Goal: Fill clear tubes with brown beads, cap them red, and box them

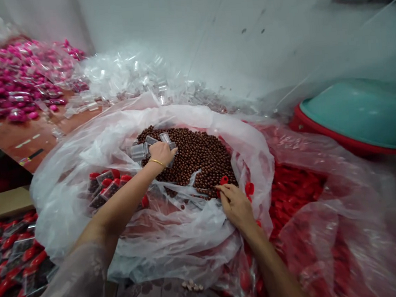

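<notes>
My left hand [162, 154], with a gold bracelet at the wrist, reaches over a mound of small round brown balls [199, 160]. Its fingers are curled on a clear plastic container [170, 160], partly hidden beneath them. Several more clear containers [138, 152] lie just left of it on the balls. At the mound's right front edge, my right hand [235, 204] is closed in a pinch at a small red cap [224, 180], partly covered by the fingers. Another red cap [249, 189] lies on the plastic sheet to its right.
A white plastic bag [66, 177] surrounds the mound; filled red-capped containers [110, 185] lie inside. A cardboard box [3, 205] of similar containers stands left. Loose red caps [291, 196] fill a bag at right, below a teal basin [360, 113]. Pink pieces [14, 85] lie back left.
</notes>
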Available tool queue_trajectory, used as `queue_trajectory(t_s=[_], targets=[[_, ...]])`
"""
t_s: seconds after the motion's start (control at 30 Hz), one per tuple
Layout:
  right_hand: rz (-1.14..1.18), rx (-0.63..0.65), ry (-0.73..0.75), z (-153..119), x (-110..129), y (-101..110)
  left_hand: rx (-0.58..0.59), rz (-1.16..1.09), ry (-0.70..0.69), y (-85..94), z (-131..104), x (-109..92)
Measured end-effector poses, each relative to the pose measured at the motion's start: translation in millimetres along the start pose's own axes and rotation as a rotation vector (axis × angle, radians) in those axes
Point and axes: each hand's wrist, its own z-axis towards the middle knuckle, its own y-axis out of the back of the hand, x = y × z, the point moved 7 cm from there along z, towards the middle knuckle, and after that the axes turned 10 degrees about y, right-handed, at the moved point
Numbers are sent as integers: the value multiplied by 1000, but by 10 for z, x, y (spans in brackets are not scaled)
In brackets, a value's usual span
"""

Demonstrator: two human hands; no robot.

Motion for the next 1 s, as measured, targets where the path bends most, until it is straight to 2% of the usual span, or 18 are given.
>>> queue_trajectory(t_s=[0.13,0.23,0.27,0.33,0.4,0.43,0.5,0.63,0.73,0.9,1.0], targets=[[14,-8,-15,14,6,-20,-4,-49,33,-43,38,-131],[18,1,-13,26,15,-8,-23,-101,-55,22,-131,-274],[14,3,-11,28,21,-2,33,-129,-94,3,-214,-315],[9,6,-12,29,32,8,278,-207,-124,-145,-385,-351],[10,13,-23,27,34,7,568,-286,-55,-355,-521,-320],[13,17,-30,25,33,4,666,-313,2,-442,-544,-292],[19,21,-39,20,28,-2,738,-343,101,-557,-464,-254],[21,9,-38,16,24,4,705,-422,202,-684,-102,-323],[12,7,-31,18,30,12,642,-562,216,-761,30,-425],[31,-10,-30,25,33,34,464,-813,117,-765,-75,-445],[53,-34,-33,22,21,35,356,-934,-21,-626,-169,-410]])
